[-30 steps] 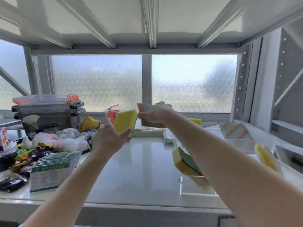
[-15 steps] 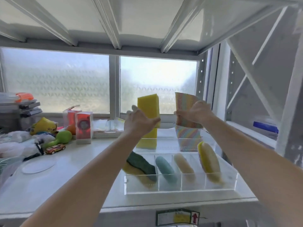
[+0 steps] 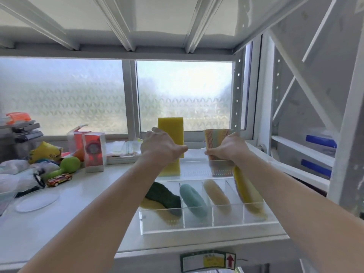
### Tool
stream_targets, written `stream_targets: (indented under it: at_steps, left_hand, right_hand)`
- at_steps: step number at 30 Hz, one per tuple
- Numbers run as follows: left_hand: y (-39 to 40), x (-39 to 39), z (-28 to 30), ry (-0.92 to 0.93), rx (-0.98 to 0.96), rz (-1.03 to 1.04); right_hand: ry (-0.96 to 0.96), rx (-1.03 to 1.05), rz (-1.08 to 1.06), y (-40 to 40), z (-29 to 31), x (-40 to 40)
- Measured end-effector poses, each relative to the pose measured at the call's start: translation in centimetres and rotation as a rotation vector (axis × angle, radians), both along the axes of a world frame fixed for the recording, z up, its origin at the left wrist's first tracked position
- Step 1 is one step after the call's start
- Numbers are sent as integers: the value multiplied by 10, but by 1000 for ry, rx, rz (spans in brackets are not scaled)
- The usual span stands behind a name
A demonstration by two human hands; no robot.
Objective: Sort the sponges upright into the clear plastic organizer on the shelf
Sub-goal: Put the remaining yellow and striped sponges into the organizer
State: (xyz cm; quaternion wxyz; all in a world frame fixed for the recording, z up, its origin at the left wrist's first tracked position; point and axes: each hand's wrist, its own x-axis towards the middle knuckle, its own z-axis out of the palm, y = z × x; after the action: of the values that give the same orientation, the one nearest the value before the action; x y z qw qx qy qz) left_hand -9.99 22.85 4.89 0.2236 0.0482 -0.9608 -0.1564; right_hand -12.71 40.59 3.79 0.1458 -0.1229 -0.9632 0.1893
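Observation:
My left hand (image 3: pixel 160 147) grips a yellow sponge (image 3: pixel 171 131) upright above the far side of the clear plastic organizer (image 3: pixel 208 226). My right hand (image 3: pixel 228 147) holds a rainbow-striped sponge (image 3: pixel 215 137) upright, also over the organizer's back. The front compartments hold a green-and-yellow sponge (image 3: pixel 163 198), a teal sponge (image 3: pixel 193 200), a beige sponge (image 3: pixel 216 194) and a yellow sponge (image 3: pixel 249 194). Another yellow sponge (image 3: pixel 169 168) and a striped one (image 3: pixel 221 170) stand in the back row.
The organizer sits on a white shelf (image 3: pixel 78 213) near its front right edge. To the left lie a toy car (image 3: pixel 59 179), a green toy (image 3: pixel 69 165), red boxes (image 3: pixel 92 152), bags and a round clear lid (image 3: pixel 37 200). A frosted window is behind.
The view swung right, toward the organizer. Both hands carried their sponges from the shelf's middle to above the organizer and turned them upright; over the last half second they lowered slightly.

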Motion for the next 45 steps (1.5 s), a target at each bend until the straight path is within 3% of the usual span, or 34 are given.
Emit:
stream_targets:
  at_steps: [5, 10, 20, 23, 26, 28, 35, 45]
  left_hand:
    - [-8, -2, 2, -185, -109, -19]
    - [-10, -7, 3, -285, -89, -31]
    - [-23, -7, 2, -349, -139, -73]
    - [-32, -7, 5, -315, -59, -121]
    - [-46, -11, 7, -235, 71, -140]
    - [-52, -16, 5, -226, 156, -163]
    - [-53, -22, -10, -260, 337, -252]
    - [-54, -31, -21, -301, 450, -288]
  right_hand:
    - [-89, 18, 8, 0, -2, -1]
    - [-113, -24, -7, 1, -4, 1]
    - [-160, 30, -9, -4, 2, 4]
    - [-12, 140, -21, -11, 8, 8]
    - [282, 30, 106, -27, 21, 15]
    - [357, -20, 224, -44, 30, 20]
    - [-26, -238, 367, -85, 21, 15]
    - [-130, -485, 417, -91, 13, 7]
